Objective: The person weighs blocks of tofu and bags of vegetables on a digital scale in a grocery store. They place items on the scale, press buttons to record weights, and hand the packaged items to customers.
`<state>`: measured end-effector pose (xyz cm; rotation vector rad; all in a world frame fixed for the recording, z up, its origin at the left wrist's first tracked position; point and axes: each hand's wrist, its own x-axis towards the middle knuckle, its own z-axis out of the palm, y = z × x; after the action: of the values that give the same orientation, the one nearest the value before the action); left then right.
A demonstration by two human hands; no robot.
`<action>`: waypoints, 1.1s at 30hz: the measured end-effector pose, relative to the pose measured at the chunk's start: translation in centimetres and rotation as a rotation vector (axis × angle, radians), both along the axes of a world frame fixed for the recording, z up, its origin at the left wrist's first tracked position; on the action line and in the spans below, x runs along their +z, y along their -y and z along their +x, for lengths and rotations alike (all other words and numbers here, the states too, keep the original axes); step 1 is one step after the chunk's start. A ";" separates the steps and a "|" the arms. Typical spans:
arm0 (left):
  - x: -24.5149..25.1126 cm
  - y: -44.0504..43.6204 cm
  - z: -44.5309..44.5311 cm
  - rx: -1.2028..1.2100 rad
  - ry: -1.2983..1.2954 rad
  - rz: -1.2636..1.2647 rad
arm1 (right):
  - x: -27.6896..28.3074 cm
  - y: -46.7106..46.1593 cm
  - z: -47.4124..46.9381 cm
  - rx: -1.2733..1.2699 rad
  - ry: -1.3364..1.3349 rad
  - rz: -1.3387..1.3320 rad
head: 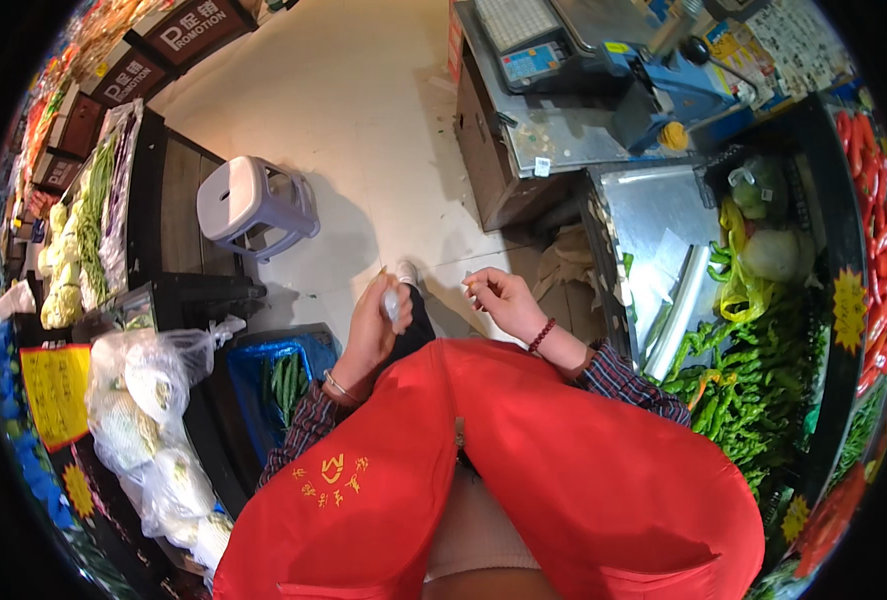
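In front of the red vest, both of my hands are raised over the floor. My left hand is curled around a small whitish, crumpled piece that looks like clear plastic. To its right, my right hand has its thumb and fingertips pinched together. A small pale scrap shows at those fingertips; its kind is too small to tell. The hands are apart from each other. Below the left wrist stands a blue-lined crate with cucumbers in it.
A plastic stool stands ahead on the left. Bagged white vegetables line the left shelf. At right are a counter with a weighing scale and a blue device, a plastic film roll and green peppers.
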<state>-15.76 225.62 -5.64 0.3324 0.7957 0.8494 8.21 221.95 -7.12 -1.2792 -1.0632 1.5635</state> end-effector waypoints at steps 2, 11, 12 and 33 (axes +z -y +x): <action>0.1 -5.0 -1.3 -0.045 0.098 0.008 | 0.3 -3.8 -0.9 -0.044 0.053 -0.048; 0.5 -22.8 -4.1 -0.147 -0.060 0.167 | 1.6 -20.1 -3.9 -0.132 0.100 0.009; 0.4 -24.4 -3.9 -0.153 -0.071 0.149 | 1.7 -20.8 -3.7 -0.121 0.087 -0.004; 3.1 -50.2 10.3 -0.785 -0.218 0.258 | 1.2 -47.1 5.3 -0.087 0.053 -0.019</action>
<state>-5.42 275.80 -2.58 0.9081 0.6718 0.1698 13.50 269.07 -5.88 -1.3685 -1.0142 1.4851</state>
